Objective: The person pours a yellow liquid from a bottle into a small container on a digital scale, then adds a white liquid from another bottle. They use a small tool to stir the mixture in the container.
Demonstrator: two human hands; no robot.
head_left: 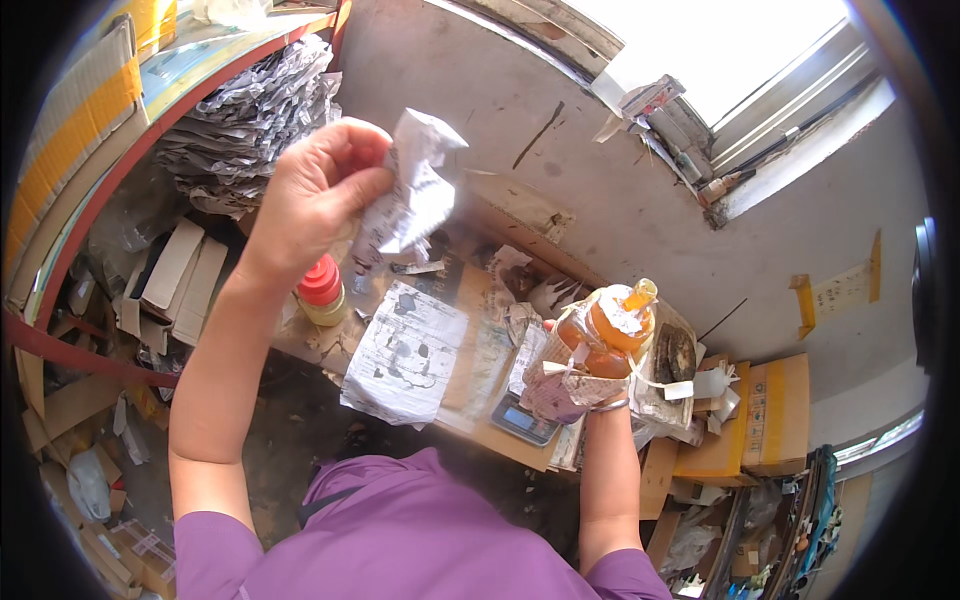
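Observation:
My left hand (322, 190) is raised above the table, thumb and fingers pinching a crumpled sheet of printed paper (415, 195). On the right, my right hand (612, 392) supports an amber glass vessel (612, 325) with a short neck, partly wrapped in crumpled paper (560, 388). The wrapping and the vessel hide most of that hand's fingers; a bracelet circles the wrist. A stained, printed paper sheet (405, 352) lies flat on the table between my arms. Beside the wrapped vessel sits a small digital scale (524, 421), and a jar with a red lid (321, 282) stands near my left forearm.
At the left, a red-edged shelf (95, 215) holds cardboard and a tall stack of crumpled paper (255, 120). Taped cardboard boxes (778, 415) stand on the right. A wall (480, 120) with a window closes off the far side. Scraps litter the floor at left.

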